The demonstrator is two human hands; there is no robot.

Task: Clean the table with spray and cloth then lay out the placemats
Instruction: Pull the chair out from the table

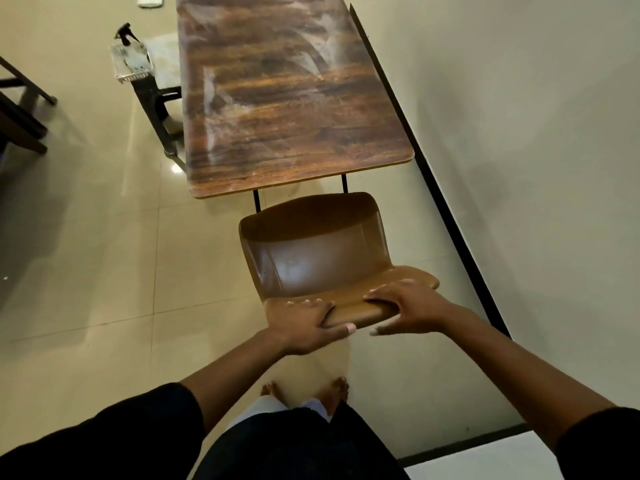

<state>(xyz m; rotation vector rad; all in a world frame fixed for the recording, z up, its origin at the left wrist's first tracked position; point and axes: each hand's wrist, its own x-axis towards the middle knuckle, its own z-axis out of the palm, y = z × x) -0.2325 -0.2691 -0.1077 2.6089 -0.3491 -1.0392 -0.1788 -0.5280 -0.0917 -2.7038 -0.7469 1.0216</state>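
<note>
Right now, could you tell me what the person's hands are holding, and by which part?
Both hands hold the brown moulded plastic chair by the top edge of its backrest: left hand wrapped round the edge with the thumb underneath, right hand with fingers over it.

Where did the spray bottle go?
In the head view, the spray bottle is at the upper left, on a stool beside the left edge of the wooden table, just behind a clear tray.
</note>
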